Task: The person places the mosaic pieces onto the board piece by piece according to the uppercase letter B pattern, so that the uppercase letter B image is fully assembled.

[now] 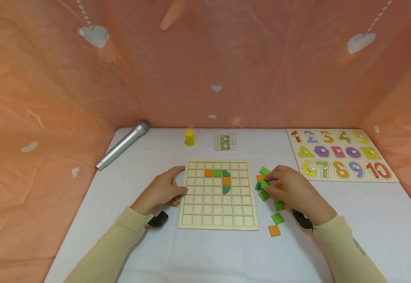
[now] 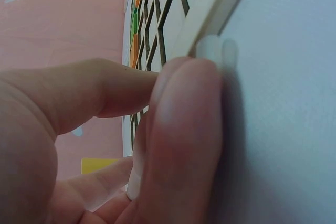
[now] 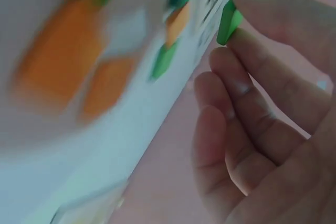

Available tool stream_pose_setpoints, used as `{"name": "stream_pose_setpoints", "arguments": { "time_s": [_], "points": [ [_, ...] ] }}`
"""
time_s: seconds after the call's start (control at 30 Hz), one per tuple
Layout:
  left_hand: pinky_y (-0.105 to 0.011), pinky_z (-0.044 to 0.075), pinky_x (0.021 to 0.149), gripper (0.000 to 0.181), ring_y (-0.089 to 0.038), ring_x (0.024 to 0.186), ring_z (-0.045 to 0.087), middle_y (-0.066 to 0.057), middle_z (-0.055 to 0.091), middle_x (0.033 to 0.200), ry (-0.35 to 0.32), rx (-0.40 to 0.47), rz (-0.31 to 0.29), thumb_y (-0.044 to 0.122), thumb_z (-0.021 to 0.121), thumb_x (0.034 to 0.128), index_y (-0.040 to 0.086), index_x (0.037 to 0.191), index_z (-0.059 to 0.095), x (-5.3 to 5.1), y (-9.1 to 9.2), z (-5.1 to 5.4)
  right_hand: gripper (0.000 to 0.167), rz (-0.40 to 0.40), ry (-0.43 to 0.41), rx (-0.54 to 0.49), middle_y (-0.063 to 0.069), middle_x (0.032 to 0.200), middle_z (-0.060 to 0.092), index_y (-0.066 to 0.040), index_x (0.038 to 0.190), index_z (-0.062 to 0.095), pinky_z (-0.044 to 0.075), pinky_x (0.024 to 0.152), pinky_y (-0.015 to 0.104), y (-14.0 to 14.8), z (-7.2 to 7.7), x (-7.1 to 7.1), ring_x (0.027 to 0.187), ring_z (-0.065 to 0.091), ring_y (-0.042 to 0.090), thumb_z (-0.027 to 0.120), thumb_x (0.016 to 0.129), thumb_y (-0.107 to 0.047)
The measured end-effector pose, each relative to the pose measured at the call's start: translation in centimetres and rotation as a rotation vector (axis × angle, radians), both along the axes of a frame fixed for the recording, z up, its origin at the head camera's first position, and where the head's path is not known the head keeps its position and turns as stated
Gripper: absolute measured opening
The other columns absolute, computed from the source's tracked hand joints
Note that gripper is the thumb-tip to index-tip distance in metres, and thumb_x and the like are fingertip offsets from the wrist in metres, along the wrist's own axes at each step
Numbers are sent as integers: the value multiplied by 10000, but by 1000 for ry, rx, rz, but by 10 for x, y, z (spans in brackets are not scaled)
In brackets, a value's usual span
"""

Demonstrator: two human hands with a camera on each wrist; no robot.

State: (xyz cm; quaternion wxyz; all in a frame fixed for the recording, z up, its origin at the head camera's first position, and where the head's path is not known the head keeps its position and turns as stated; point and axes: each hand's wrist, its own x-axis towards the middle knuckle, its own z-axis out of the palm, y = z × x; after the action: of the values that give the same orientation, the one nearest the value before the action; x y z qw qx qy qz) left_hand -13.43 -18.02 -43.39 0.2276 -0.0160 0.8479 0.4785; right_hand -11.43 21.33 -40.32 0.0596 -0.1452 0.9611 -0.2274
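Note:
A wooden grid board (image 1: 217, 200) lies mid-table; in its upper rows sit an orange square (image 1: 208, 173), a green square (image 1: 217, 173), two dark green rounded pieces and another orange square (image 1: 226, 181). My left hand (image 1: 161, 188) touches the board's left edge with thumb and fingers, also seen in the left wrist view at the board's rim (image 2: 207, 11). To the right of the board, my right hand (image 1: 294, 190) pinches a green square piece (image 3: 229, 22) between thumb and index finger, above the loose green and orange pieces (image 1: 277, 218).
A pattern card (image 1: 225, 141) and a yellow cylinder (image 1: 189, 138) stand or lie behind the board. A silver microphone (image 1: 122, 145) lies at the back left. On the right is a number and shape puzzle (image 1: 343, 155). A pink curtain surrounds the table.

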Motion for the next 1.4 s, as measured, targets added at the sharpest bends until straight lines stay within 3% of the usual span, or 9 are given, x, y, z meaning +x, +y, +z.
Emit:
{"name": "stream_pose_setpoints", "arguments": {
  "time_s": [0.23,0.5,0.7,0.97,1.4],
  "points": [
    [-305,651,610,833,-179,598,693,-113,671,780,8,-19,-12,105,781,943,208,1672,390,-1,-1,-3,193,114,82,6,16,1055,713,-91,1084,805,587,878,401,-47,-4,-13,945,619,186,844,937,-208],
    [-299,650,606,838,-174,583,687,-116,666,782,9,-29,-14,99,780,938,187,1673,386,-1,0,-1,218,164,70,3,10,1135,725,-110,1116,807,618,965,423,-85,-5,-19,1095,665,217,840,950,-247],
    [-301,650,601,837,-174,577,686,-114,667,776,16,-33,-17,102,781,939,192,1672,388,-1,0,-1,193,213,123,27,-14,1065,709,-129,1094,823,624,854,366,-105,-10,-18,1066,666,199,842,953,-259],
    [-297,641,605,831,-176,584,683,-105,665,771,1,-26,-4,119,785,948,225,1672,390,-1,-1,-3,139,241,123,22,-32,971,667,-129,1009,817,603,815,325,-120,-18,-14,939,610,152,861,935,-238],
    [-309,651,606,837,-175,577,690,-106,661,766,6,-20,-3,118,791,937,217,1668,397,-2,-2,-5,159,247,136,43,-18,964,662,-105,1030,824,605,825,321,-123,-23,-12,959,618,172,868,922,-212]
  ]
}}
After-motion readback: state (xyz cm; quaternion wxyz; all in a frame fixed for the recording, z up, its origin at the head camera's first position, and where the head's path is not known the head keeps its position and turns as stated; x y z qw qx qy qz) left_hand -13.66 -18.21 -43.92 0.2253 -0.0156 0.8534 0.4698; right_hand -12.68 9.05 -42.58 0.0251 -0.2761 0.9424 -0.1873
